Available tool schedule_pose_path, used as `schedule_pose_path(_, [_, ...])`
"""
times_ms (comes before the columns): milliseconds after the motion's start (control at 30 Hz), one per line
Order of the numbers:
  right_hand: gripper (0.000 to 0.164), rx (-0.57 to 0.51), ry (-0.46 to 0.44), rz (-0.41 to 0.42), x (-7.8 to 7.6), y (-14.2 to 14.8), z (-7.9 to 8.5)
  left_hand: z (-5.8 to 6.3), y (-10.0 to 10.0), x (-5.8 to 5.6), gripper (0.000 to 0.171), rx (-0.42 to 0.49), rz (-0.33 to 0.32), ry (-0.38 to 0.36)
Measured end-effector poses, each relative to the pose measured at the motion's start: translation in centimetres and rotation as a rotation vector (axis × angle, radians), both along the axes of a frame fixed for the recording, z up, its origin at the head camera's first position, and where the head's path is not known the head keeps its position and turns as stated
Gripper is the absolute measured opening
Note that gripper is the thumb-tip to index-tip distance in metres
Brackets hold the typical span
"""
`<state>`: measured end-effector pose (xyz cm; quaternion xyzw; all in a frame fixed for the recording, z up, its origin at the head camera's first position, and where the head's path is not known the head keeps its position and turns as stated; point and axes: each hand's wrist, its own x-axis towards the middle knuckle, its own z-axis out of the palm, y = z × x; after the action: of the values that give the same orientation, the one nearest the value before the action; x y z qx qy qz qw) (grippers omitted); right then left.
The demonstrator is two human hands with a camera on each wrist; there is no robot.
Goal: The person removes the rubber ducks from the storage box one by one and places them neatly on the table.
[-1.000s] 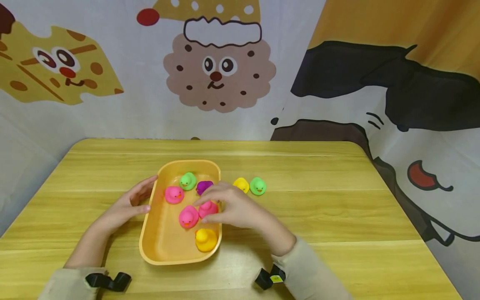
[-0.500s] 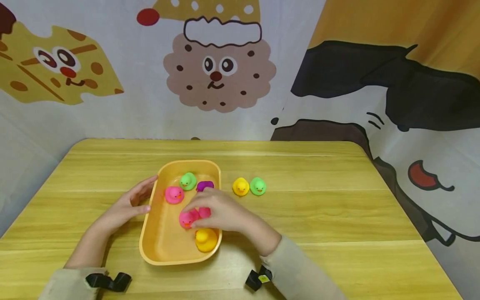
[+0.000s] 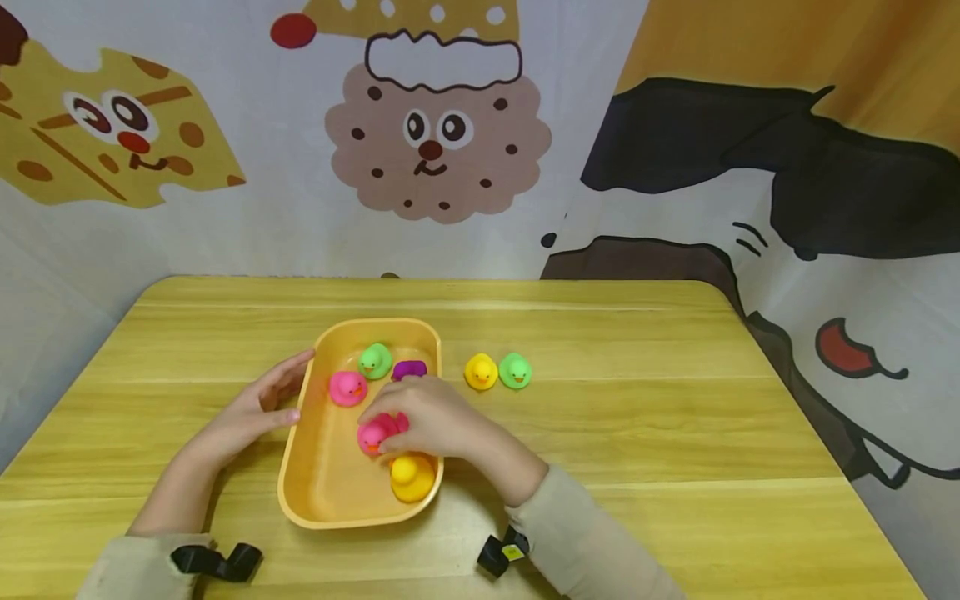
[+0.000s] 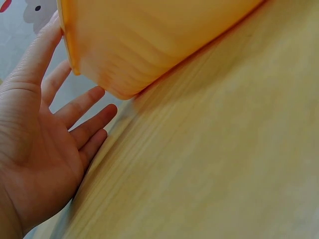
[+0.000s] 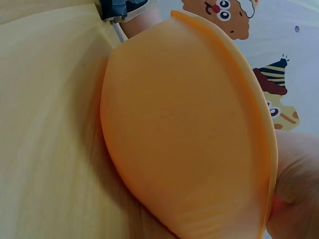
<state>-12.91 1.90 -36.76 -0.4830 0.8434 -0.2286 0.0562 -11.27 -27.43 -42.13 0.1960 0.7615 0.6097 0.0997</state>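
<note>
An orange plastic tray (image 3: pixel 322 492) holds several rubber ducks. At its left wall rests my left hand (image 3: pixel 251 417), thumb at the rim and fingers loosely extended; the left wrist view shows that hand (image 4: pixel 45 144) beside the tray (image 4: pixel 149 40). My right hand (image 3: pixel 435 417) reaches over the right rim, with thumb and fingers around a pink duck (image 3: pixel 372 437). Another pink duck (image 3: pixel 402 422) is mostly hidden under that hand. A yellow duck (image 3: pixel 411 478) sits just in front. In the right wrist view, the tray's wall (image 5: pixel 184 124) hides the fingers.
Behind in the tray are a green duck (image 3: pixel 375 361), a pink duck (image 3: pixel 348 389) and a partly covered purple duck (image 3: pixel 409 370). Right of the tray, a yellow duck (image 3: pixel 482 372) and a green duck (image 3: pixel 515 371) stand on the wooden table (image 3: pixel 675 433).
My right hand has moved left and deeper into the tray, its fingers coming around the left of the two middle pink ducks. My left hand has stayed at the tray.
</note>
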Motion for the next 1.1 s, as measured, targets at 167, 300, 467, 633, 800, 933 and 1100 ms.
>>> schedule_pose_path(167, [0.033,0.053,0.007,-0.055,0.24,-0.42,0.09,0.04,-0.1,0.07,0.074,0.005,-0.002,0.002])
schedule_pose_path(300, [0.031,0.076,0.014,-0.091,0.38,-0.76,0.14,-0.06,-0.2,0.11,0.073,0.001,-0.003,0.007])
schedule_pose_path(467, [0.026,0.086,0.018,-0.114,0.53,-0.96,0.06,-0.15,-0.35,0.14,0.073,-0.005,0.009,-0.003])
schedule_pose_path(633, [0.023,0.074,0.026,-0.112,0.63,-0.97,0.02,-0.21,-0.46,0.19,0.073,-0.004,0.016,-0.011])
schedule_pose_path(800, [0.021,0.048,0.035,-0.1,0.78,-0.72,-0.09,-0.24,-0.39,0.26,0.073,-0.002,0.005,-0.001])
schedule_pose_path(933, [0.021,0.015,0.038,-0.081,0.74,-0.48,-0.19,-0.2,-0.3,0.31,0.073,0.002,0.001,0.006])
schedule_pose_path(1100, [0.023,-0.084,-0.013,-0.044,0.53,-0.05,-0.29,-0.05,-0.16,0.25,0.073,0.011,-0.005,0.005])
